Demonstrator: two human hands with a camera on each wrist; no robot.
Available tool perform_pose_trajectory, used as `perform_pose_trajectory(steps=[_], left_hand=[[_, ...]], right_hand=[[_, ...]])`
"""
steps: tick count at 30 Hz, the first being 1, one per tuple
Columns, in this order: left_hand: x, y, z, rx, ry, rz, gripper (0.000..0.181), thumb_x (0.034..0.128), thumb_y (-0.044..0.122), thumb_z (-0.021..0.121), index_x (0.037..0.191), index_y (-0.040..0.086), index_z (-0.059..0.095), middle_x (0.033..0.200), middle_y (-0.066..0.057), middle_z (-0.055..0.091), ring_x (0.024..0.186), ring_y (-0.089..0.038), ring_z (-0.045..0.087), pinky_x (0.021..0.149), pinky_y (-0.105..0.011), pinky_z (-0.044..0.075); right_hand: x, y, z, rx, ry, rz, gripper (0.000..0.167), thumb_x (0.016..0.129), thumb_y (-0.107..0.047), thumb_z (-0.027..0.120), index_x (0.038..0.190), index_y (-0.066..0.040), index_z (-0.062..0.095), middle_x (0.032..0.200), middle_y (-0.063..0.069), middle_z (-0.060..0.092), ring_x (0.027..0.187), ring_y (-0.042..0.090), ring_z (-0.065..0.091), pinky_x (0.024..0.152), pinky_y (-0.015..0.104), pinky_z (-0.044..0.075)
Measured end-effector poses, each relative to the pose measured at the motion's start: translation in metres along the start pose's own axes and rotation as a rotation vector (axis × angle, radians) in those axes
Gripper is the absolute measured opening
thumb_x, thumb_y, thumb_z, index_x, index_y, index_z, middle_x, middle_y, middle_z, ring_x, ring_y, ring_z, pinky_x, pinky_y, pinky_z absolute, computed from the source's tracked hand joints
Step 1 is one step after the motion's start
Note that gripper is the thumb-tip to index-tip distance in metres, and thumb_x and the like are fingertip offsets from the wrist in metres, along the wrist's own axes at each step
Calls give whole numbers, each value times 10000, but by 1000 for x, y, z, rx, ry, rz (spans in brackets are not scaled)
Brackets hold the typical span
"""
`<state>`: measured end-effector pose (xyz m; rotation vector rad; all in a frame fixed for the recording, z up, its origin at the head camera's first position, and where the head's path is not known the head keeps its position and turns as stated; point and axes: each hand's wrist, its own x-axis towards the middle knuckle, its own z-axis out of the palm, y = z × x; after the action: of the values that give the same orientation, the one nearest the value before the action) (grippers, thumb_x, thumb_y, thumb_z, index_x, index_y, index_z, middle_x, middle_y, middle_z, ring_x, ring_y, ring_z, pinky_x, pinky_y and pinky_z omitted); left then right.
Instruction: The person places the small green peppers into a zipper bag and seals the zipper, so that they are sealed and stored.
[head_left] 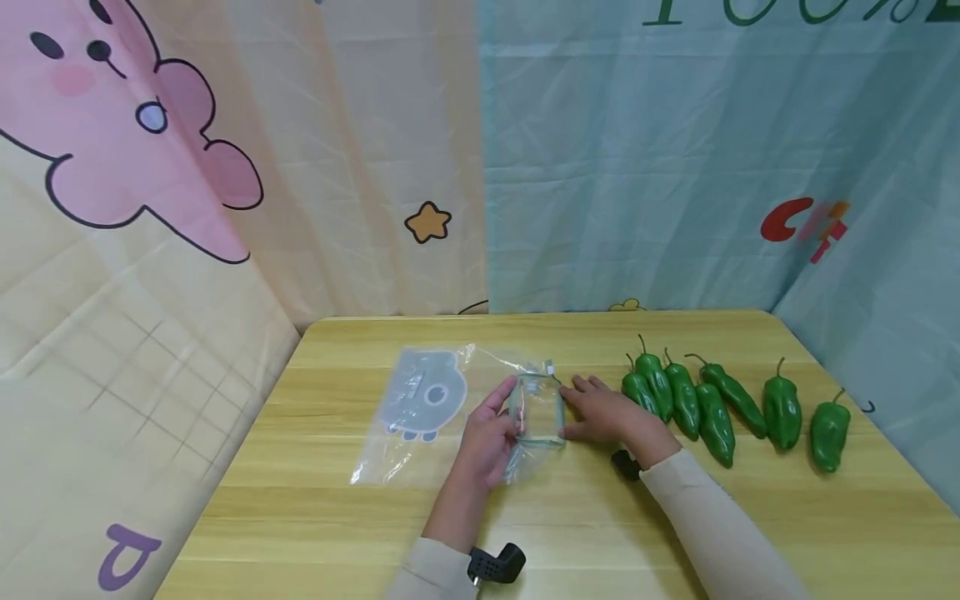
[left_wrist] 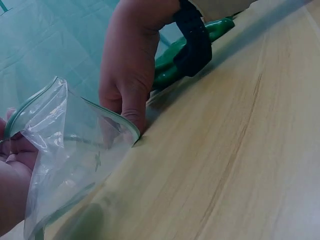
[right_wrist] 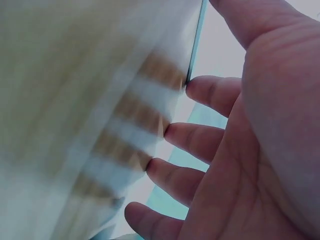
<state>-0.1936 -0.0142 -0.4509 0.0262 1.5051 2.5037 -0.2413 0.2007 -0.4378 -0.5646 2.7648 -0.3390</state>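
Observation:
A clear zip bag [head_left: 480,467] with a grey-blue animal print lies on the table, its green-edged mouth spread toward the right. My left hand [head_left: 487,437] holds the left side of the mouth, fingers at the rim; the left wrist view shows this hand [left_wrist: 17,162] partly behind the film. At the opposite side of the mouth, my right hand [head_left: 607,417] touches the rim with thumb and fingers apart. In the right wrist view the right hand [right_wrist: 240,135] has spread, extended fingers, one fingertip at the green rim line. Several green peppers [head_left: 716,425] lie right of it.
The wooden table [head_left: 300,517] has a back edge along printed curtains [head_left: 622,167]. Two peppers, including one green pepper [head_left: 828,433], sit apart from the cluster near the right edge. A dark wrist camera [head_left: 498,562] is on my left wrist.

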Motion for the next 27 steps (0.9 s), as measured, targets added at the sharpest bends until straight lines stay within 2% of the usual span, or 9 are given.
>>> perform_pose_trajectory(steps=[4, 7, 11, 18, 27], left_hand=[[-4, -1, 0, -39, 7, 14, 777, 757, -177, 446, 1485, 93, 454, 1510, -73, 409, 861, -118, 489, 684, -174, 453], [-5, -3, 0, -67, -6, 37, 781, 757, -182, 435, 1498, 63, 421, 1521, -120, 382, 862, -116, 487, 689, -170, 452], [-6, -7, 1, -110, -15, 38, 782, 757, -189, 416, 1503, 45, 406, 1518, -154, 367, 864, -119, 484, 686, -174, 448], [-8, -6, 4, -69, -33, 31, 756, 773, -164, 446, 1493, 66, 431, 1519, -161, 385, 948, -141, 525, 718, -195, 470], [-8, 3, -10, -104, 4, 63, 737, 782, -175, 436, 1491, 22, 413, 1504, -139, 396, 850, -111, 508, 692, -176, 452]], right_hand=[[2, -2, -3, -5, -13, 15, 775, 903, -458, 682, 1510, -62, 407, 1562, 272, 267, 1425, 501, 204, 1104, 645, 258], [3, -3, -5, -12, -22, 25, 766, 900, -444, 690, 1509, -71, 413, 1559, 269, 277, 1421, 502, 216, 1102, 647, 259], [3, -6, -7, -18, -42, 52, 767, 894, -446, 698, 1511, -87, 417, 1560, 259, 285, 1419, 495, 228, 1099, 642, 271], [1, -9, -8, -36, -37, 48, 757, 879, -444, 716, 1492, -90, 450, 1537, 274, 318, 1397, 509, 269, 1070, 677, 285], [4, -12, -3, -59, -16, 11, 759, 872, -450, 722, 1489, -95, 458, 1513, 305, 334, 1363, 545, 302, 1042, 670, 334]])
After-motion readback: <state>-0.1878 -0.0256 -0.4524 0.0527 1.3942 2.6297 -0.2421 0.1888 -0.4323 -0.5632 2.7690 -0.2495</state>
